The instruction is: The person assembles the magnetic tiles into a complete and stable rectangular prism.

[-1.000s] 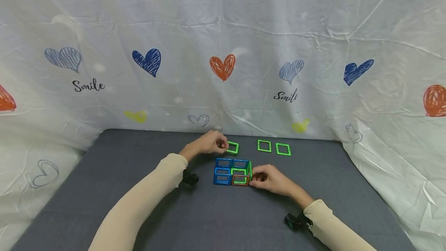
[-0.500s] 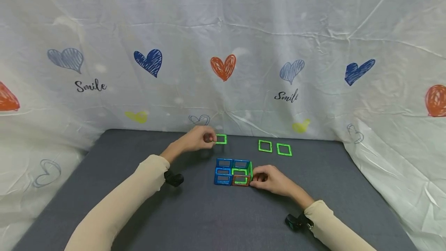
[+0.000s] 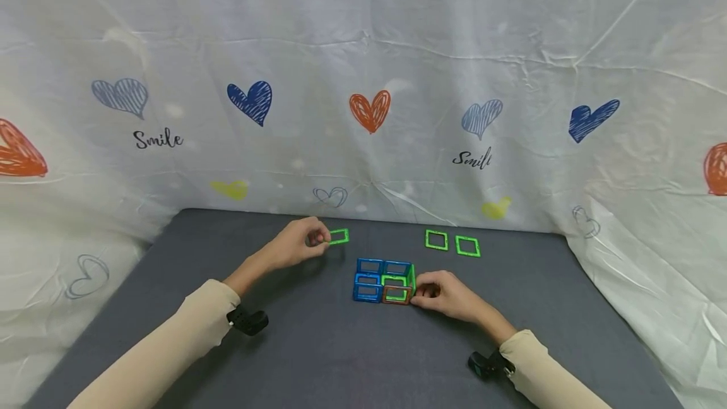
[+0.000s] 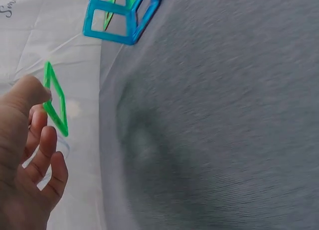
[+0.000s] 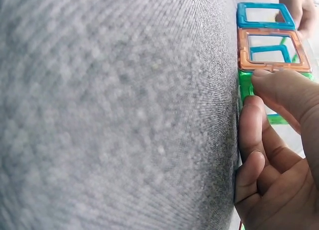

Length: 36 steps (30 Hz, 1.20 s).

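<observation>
My left hand [image 3: 295, 243] pinches a green square magnetic tile [image 4: 64, 113] by one edge between thumb and index finger. In the left wrist view this open-framed tile is held up above the table, its other fingers loosely bent. At the middle of the table stands a small box-like build of magnetic tiles [image 3: 381, 294]. Its left part is blue, with an orange tile [image 5: 244, 48] at the front right and a green tile [image 3: 413, 275] on the right side. My right hand [image 3: 445, 295] grips the build's front right corner, thumb by the orange tile's edge.
Two green square tiles, one on the left [image 3: 437, 247] and one on the right [image 3: 467, 254], lie flat near the table's back edge. The dark grey table [image 3: 363, 358] ends at a white curtain [image 3: 318, 144] printed with hearts.
My left hand has carried the green tile leftward, away from the build. The right hand stays at the build's corner. The head view has turned slightly left.
</observation>
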Tool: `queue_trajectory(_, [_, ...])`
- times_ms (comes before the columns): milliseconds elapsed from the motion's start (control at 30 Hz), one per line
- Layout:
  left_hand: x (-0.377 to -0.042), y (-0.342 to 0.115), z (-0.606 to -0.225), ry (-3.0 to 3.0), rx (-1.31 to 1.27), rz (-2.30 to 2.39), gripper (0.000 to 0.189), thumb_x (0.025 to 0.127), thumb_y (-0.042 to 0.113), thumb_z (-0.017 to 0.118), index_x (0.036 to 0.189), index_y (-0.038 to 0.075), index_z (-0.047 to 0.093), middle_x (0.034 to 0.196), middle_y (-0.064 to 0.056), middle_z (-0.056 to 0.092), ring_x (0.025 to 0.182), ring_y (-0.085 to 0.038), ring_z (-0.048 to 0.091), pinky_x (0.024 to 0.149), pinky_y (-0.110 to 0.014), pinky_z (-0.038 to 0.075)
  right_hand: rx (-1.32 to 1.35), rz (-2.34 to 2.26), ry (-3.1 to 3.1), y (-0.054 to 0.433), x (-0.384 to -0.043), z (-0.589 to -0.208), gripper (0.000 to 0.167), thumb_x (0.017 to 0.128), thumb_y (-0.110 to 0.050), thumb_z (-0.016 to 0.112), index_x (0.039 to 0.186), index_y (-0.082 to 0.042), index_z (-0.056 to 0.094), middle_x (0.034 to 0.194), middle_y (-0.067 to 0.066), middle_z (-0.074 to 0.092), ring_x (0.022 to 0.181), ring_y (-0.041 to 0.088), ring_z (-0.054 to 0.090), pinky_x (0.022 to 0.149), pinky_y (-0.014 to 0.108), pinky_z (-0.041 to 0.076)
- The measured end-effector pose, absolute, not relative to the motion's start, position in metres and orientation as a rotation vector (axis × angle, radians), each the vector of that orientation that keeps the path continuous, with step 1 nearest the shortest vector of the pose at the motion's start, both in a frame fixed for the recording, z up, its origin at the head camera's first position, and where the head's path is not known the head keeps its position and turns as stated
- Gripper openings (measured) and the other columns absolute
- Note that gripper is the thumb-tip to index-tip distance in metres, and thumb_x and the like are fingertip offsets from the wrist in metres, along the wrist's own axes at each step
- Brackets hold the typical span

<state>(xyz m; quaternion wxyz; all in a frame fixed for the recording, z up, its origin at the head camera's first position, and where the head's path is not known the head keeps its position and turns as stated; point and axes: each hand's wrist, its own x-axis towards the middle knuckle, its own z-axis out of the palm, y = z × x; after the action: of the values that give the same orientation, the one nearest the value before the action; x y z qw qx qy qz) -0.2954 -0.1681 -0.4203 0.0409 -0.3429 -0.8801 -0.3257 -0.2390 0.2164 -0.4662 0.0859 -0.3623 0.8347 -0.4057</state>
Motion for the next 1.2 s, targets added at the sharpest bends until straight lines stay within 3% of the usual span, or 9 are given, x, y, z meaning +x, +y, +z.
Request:
queue_trajectory(467, [-0.258,-0.168,-0.433,-2.669,-0.829,-1.059,0.008,0.095,0.007,0.073,0.097,0.013,0.068,0.090,0.004,0.054,0.078,-0.012,0.054,0.067,-0.031,0.049,-1.068,-1.209,2.489,0.217,-0.239,-0.467,0.008,0.096,-0.012,0.074,0.104,-0.016,0.075,0.086,-0.005,0.068,0.069,0.014,0.061,0.061,0.029,0.050])
queue_trajectory(867, [-0.249,-0.165,-0.432,-2.673,-0.684,-0.993,0.004,0.099,0.011,0.067,0.098,0.013,0.071,0.090,0.008,0.054,0.078,-0.010,0.054,0.064,-0.032,0.047,-1.058,-1.220,2.482,0.216,-0.237,-0.465,0.007,0.096,-0.013,0.074,0.101,-0.017,0.074,0.085,-0.004,0.067,0.069,0.013,0.060,0.060,0.028,0.049])
queue_trajectory(1200, [-0.242,-0.164,-0.436,-2.614,-0.687,-1.011,0.004,0.096,0.011,0.072,0.099,0.008,0.073,0.089,0.007,0.058,0.075,-0.008,0.058,0.063,-0.031,0.050,-1.057,-1.220,2.482,0.216,-0.237,-0.465,0.008,0.096,-0.012,0.074,0.102,-0.017,0.074,0.085,-0.004,0.067,0.069,0.013,0.060,0.060,0.027,0.049])
